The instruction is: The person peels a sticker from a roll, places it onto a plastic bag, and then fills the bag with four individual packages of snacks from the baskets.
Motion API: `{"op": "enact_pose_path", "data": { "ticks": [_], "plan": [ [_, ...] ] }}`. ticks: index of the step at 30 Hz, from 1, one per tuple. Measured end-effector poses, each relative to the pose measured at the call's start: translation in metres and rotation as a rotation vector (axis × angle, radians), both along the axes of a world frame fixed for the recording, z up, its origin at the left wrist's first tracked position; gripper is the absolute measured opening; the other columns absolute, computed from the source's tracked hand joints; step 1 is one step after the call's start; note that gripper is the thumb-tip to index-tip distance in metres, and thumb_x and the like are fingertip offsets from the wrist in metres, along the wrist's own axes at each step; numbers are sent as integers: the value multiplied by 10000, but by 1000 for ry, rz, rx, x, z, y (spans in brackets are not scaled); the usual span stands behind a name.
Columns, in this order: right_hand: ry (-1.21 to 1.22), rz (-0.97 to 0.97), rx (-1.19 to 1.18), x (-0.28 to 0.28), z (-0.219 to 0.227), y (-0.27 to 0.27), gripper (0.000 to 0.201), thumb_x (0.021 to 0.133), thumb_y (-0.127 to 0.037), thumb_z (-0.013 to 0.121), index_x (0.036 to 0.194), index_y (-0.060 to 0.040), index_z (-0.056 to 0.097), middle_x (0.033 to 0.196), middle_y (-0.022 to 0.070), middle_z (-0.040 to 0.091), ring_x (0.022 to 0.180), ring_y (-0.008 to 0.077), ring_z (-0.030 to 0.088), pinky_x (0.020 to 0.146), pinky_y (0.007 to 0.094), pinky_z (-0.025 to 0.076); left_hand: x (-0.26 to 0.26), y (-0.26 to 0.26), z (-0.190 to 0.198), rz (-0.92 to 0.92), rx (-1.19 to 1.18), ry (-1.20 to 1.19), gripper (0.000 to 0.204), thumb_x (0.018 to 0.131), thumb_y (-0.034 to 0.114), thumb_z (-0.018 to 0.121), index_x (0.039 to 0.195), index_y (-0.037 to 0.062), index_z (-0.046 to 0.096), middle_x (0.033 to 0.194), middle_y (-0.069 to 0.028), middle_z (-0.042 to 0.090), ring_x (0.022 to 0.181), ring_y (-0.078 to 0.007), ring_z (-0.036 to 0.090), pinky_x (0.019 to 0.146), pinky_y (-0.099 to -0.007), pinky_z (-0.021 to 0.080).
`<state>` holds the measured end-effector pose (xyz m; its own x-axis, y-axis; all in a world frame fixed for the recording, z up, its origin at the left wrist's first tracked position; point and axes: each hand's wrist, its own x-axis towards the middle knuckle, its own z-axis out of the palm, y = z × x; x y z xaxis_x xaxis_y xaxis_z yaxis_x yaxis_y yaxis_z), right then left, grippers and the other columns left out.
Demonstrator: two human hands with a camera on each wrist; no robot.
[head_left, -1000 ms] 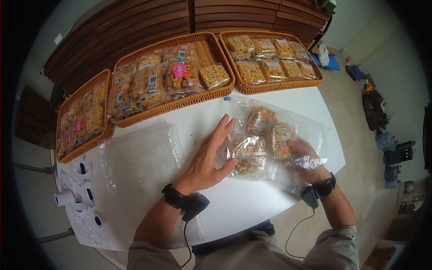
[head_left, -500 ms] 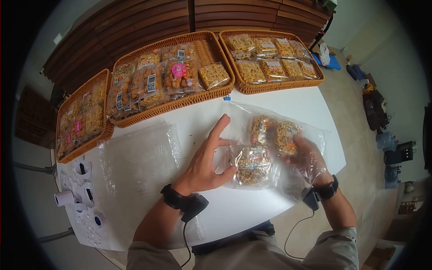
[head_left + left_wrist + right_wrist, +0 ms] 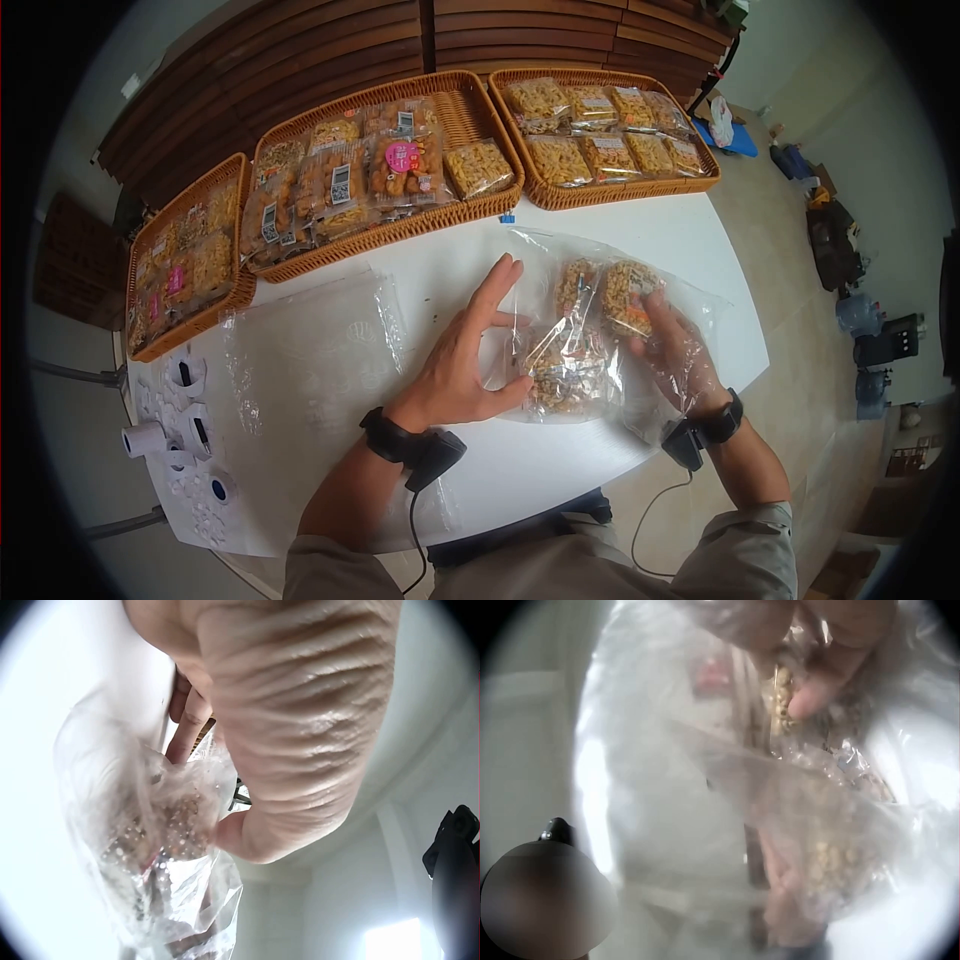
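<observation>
On the white table lies a large clear plastic bag [image 3: 535,240] with several wrapped snack packs of clumped, nut-like pieces inside. My right hand [image 3: 682,365] is inside the bag and grips one snack pack [image 3: 630,296] at its right side; in the right wrist view its fingers press on the pack's edge. Left of it, a second pack [image 3: 577,284] stands close by, and more packs [image 3: 567,372] sit nearer me under shiny film. My left hand [image 3: 457,362] stands at the bag's left side with fingers extended, its thumb touching the bag near those packs.
Flat clear bags [image 3: 310,350] lie stacked left of my left hand. Three wicker trays of packaged snacks line the back: a left tray [image 3: 243,270], a middle tray [image 3: 390,240] and a right tray [image 3: 620,194]. Label rolls [image 3: 145,440] crowd the table's left edge.
My right hand has moved the gripped snack pack slightly up inside the bag, and the pack has tilted. The bag and the nearer packs have shifted a little toward me. The left hand has barely moved.
</observation>
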<state>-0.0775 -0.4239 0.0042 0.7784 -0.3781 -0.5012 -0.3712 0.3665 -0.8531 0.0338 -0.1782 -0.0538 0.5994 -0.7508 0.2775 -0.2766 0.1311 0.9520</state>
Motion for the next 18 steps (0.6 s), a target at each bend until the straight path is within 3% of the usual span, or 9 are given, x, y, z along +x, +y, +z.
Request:
{"op": "enact_pose_path", "data": {
  "ticks": [1,7,13,16,18],
  "plan": [
    [-7,-21,-30,1,1,3,496,1008,-396,582,1266,28,570,1088,68,643,888,100,608,724,208,533,0,0,-1,3,-2,0,1127,708,33,718,1597,73,26,1606,-259,239,1268,-357,538,1093,-474,392],
    [-11,331,-113,-13,-10,-27,527,972,-389,615,1263,48,579,1182,107,640,1005,167,625,835,301,538,1,1,-4,33,-18,45,1082,770,147,731,1600,77,40,1612,-243,235,1299,-352,515,1116,-496,357],
    [1,286,-251,-3,0,-15,664,961,-404,639,1425,42,477,1240,126,629,1071,181,609,902,324,517,1,2,-1,93,47,1,1037,808,181,734,1601,74,75,1628,-216,209,1403,-357,420,1149,-513,303],
    [-104,311,-130,-3,-13,-11,728,971,-380,648,1521,-1,358,1293,124,608,1109,174,595,902,323,518,0,2,-1,76,54,5,1026,827,191,735,1602,74,72,1635,-215,181,1440,-357,366,1164,-527,278],
    [-87,400,-196,0,-11,-12,738,978,-350,647,1553,-44,301,1334,119,583,1150,170,576,902,314,520,0,2,-2,69,44,9,1023,839,188,731,1602,74,59,1637,-224,159,1459,-357,331,1174,-538,256]
  ]
}}
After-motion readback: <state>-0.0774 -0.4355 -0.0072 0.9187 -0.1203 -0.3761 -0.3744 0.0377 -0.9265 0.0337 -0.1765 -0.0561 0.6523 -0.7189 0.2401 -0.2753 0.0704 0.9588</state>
